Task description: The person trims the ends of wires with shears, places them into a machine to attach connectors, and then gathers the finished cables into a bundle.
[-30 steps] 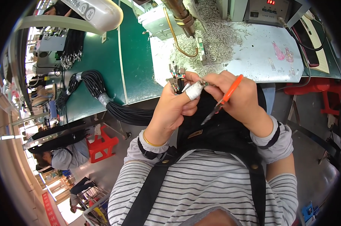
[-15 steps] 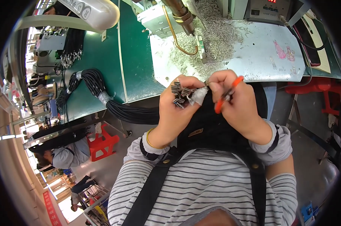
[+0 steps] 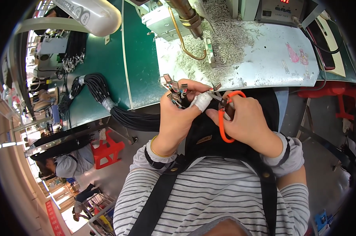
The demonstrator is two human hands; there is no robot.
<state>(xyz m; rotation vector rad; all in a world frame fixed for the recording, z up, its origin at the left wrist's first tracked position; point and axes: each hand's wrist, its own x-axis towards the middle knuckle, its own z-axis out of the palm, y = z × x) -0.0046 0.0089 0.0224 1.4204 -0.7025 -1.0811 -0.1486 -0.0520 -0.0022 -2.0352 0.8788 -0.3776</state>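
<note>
My left hand (image 3: 174, 124) is closed round several cable ends with bare metal connectors (image 3: 173, 84), which stick up above its fist. White wrapping (image 3: 202, 101) covers the thumb. One single connector (image 3: 217, 87) stands out past the left fingertips, above the white table edge. My right hand (image 3: 251, 118) grips orange-handled scissors (image 3: 221, 126), its fingers in and around the loops. The blades are apart and point at that connector, close to the left thumb tip. Whether they touch the wire cannot be made out. From the left hand a thick bundle of black cables (image 3: 136, 120) runs left.
Ahead stands a soldering machine (image 3: 190, 19) over a white board (image 3: 272, 72) strewn with small metal bits (image 3: 229, 43). A control box (image 3: 278, 11) sits at the back right. On the left is a green table (image 3: 107, 59). A co-worker (image 3: 69, 161) sits by a red stool (image 3: 109, 151).
My right hand has turned the scissors from inside its palm to blades forward, parted near the left fingertips. The left hand has shifted slightly left, and its connectors have tilted.
</note>
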